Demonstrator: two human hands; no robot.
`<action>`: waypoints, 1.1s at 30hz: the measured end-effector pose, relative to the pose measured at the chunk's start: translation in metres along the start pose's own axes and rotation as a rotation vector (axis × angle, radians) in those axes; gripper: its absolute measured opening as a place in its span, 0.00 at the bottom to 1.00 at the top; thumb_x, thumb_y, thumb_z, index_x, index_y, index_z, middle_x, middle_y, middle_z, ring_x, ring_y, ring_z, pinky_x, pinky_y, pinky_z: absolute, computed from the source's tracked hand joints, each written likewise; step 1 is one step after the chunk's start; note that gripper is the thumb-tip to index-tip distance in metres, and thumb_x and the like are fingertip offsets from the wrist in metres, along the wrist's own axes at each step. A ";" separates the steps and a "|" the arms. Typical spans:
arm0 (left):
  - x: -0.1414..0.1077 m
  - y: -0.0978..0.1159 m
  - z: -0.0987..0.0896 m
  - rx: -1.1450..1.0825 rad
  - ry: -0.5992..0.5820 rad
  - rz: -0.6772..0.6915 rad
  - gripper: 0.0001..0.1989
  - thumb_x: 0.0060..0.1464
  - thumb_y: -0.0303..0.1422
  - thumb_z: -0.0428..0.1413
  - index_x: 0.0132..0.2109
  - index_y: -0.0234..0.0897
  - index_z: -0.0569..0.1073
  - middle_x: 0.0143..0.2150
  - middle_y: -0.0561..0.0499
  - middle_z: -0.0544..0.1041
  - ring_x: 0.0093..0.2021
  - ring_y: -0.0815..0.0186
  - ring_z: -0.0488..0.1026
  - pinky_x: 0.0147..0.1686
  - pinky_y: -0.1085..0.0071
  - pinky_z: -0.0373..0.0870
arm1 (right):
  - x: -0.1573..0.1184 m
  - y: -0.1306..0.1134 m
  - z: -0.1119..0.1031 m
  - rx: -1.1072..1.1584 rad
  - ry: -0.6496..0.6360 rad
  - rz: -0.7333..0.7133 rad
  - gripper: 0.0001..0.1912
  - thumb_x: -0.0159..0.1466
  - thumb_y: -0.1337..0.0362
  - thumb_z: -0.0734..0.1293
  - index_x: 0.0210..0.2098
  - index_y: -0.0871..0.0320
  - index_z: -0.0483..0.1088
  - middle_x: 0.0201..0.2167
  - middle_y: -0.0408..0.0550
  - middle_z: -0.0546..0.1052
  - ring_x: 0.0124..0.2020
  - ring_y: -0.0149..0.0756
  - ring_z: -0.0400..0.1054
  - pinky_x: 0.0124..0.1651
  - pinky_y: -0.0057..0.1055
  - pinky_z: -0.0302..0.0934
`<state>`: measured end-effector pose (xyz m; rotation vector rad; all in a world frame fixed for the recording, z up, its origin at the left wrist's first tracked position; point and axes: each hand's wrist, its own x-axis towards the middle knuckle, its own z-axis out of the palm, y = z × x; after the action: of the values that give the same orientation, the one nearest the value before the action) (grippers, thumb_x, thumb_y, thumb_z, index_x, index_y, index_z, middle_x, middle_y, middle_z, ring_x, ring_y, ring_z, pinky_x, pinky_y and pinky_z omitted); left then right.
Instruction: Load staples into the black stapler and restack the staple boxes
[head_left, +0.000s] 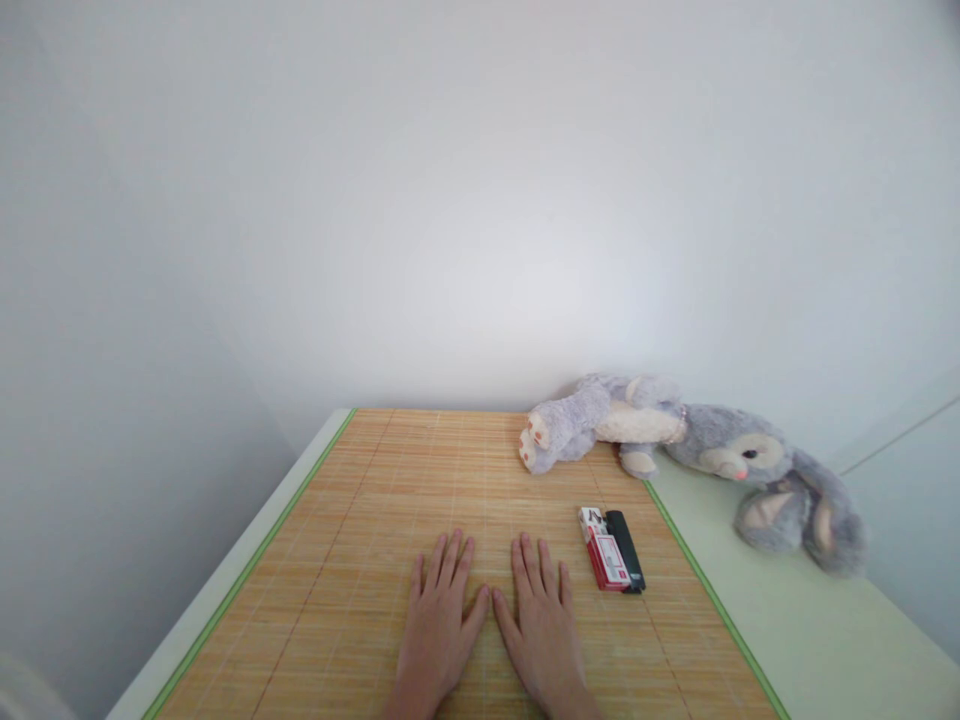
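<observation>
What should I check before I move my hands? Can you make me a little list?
1. Left hand free: ok, it lies flat on the mat, holding nothing.
2. Right hand free: ok, also flat and holding nothing.
3. Red-and-white box easy to see: ok, just beyond the right hand, to its right.
4. Dark stapler-like thing well apart from the box: not ok, they lie side by side.
5. Toy bunny away from your hands: ok, it lies at the back.
6. What's inside the box: cannot tell.
</observation>
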<state>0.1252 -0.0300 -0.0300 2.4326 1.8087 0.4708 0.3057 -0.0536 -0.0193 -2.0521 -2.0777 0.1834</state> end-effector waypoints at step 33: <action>0.000 0.000 -0.003 -0.005 -0.011 0.004 0.32 0.70 0.47 0.42 0.76 0.51 0.44 0.79 0.54 0.47 0.78 0.52 0.43 0.73 0.43 0.41 | 0.000 -0.002 -0.001 -0.010 -0.006 0.011 0.38 0.74 0.43 0.49 0.76 0.52 0.39 0.78 0.45 0.41 0.78 0.47 0.30 0.76 0.57 0.30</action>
<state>0.1247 -0.0303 -0.0270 2.4315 1.7965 0.4599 0.3035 -0.0538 -0.0178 -2.0722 -2.0749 0.1810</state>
